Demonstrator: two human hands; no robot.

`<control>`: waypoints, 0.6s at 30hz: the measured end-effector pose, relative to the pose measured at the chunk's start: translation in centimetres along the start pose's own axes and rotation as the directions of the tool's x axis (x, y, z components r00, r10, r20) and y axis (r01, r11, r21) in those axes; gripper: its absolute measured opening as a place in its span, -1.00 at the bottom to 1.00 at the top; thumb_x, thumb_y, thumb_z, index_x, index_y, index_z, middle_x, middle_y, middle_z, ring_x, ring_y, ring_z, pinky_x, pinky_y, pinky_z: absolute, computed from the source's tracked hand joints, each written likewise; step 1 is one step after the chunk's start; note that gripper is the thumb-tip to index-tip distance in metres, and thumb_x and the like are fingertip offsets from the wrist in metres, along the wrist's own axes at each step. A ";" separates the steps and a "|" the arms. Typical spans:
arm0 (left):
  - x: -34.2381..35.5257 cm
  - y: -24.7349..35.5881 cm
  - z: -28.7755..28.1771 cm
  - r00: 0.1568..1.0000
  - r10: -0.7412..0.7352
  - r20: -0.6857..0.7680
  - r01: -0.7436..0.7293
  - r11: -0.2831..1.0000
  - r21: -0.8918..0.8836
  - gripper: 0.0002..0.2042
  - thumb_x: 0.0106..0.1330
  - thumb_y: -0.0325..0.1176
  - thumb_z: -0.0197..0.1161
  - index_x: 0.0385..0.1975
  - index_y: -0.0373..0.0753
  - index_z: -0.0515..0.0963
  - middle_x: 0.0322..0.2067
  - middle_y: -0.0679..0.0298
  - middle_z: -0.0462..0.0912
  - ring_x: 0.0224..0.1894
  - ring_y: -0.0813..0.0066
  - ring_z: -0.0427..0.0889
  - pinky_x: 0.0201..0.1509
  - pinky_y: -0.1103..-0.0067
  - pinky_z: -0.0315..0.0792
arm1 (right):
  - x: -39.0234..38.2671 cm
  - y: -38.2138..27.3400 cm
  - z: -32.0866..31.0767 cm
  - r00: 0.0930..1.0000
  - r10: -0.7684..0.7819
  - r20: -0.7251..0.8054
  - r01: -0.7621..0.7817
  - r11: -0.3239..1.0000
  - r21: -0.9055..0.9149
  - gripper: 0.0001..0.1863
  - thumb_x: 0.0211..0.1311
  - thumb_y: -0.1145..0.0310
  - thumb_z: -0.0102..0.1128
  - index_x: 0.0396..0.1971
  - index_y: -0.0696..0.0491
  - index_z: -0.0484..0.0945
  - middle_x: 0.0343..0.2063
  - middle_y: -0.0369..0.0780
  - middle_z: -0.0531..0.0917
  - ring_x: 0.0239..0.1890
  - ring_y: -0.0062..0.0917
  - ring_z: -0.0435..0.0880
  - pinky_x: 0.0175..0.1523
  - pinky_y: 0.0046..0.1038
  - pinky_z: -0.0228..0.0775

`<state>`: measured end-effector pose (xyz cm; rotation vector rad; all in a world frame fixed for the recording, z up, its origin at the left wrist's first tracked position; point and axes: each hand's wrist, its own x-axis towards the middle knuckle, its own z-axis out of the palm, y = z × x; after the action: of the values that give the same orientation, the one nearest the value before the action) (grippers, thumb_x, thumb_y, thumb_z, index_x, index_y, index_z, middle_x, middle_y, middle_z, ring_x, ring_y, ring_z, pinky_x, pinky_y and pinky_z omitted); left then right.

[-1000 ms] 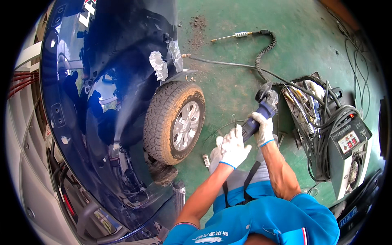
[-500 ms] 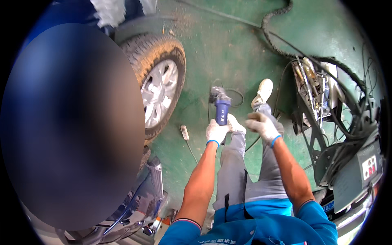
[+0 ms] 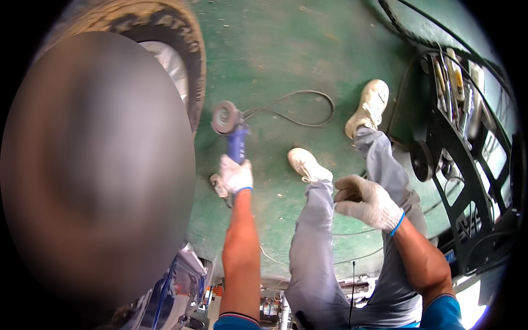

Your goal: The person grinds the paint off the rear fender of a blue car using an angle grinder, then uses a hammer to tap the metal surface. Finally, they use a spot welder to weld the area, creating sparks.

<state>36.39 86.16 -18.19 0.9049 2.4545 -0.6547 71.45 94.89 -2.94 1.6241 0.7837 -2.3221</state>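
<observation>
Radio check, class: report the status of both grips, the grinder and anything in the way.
Left grip closed on blue angle grinder. Right grip empty, half open. Looped cord on green floor, possibly in the way.

Left hand (image 3: 236, 175) grips with arm (image 3: 240, 247) outstretched while right hand (image 3: 369, 203) curls loosely

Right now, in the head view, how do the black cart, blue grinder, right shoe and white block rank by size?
1. Black cart, largest
2. Blue grinder and right shoe: too alike to rank
3. White block, smallest, slightly blurred
</observation>
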 end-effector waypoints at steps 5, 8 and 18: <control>7.5 0.9 4.2 0.968 0.138 -0.212 -0.155 0.986 -0.065 -0.51 0.08 -0.15 0.52 -0.01 -0.15 0.54 -0.15 0.11 0.69 -0.07 0.00 0.71 0.01 0.12 0.58 | -2.4 -1.1 -1.5 0.954 -0.293 0.066 0.300 0.917 -0.263 -0.45 0.21 0.22 0.48 0.14 0.12 0.54 -0.17 -0.09 0.78 -0.08 -0.30 0.81 0.09 -0.32 0.61; 10.7 0.8 5.8 0.940 0.208 -0.271 -0.187 0.977 0.102 -0.26 0.15 -0.09 0.53 0.31 -0.20 0.40 0.08 0.04 0.63 0.13 -0.04 0.64 0.19 0.14 0.53 | -4.0 0.5 -7.4 0.891 -0.335 -0.307 0.253 0.927 -0.278 -0.54 0.19 0.41 0.46 0.11 0.10 0.63 -0.09 -0.21 0.76 -0.04 -0.49 0.74 0.15 -0.39 0.56; 12.9 -1.9 5.9 0.950 0.307 -0.055 -0.291 0.935 0.203 -0.30 0.29 -0.12 0.38 0.40 -0.25 0.33 0.25 -0.08 0.54 0.25 -0.06 0.59 0.35 0.19 0.46 | 16.6 39.0 -17.5 0.635 0.454 -0.625 -0.468 0.870 0.156 -0.61 0.23 0.09 0.43 -0.22 0.15 0.73 -0.44 -0.22 0.67 -0.60 -0.55 0.51 -0.45 -0.29 0.41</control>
<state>27.65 87.70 -29.36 1.3772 2.2829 -0.7638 96.97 73.63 -34.57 2.3207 0.3963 -1.3763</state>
